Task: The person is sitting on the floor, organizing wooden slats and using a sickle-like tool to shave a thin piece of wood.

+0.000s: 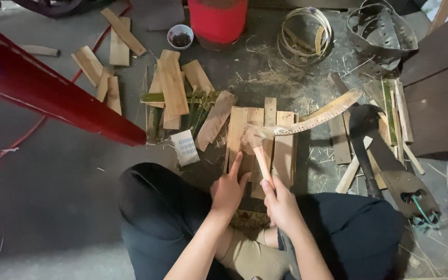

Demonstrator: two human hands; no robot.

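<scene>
Bamboo slats (259,136), laid side by side on the floor before the seated person, steadied by the spread left hand (228,190) while the right hand (282,205) grips a wooden-handled tool (257,150); a slip could strike the nearby fingers.

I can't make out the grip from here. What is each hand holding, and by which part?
The right hand grips a thin wooden stick by its near end. The left hand holds nothing, resting fingers on the wooden slats.
</scene>
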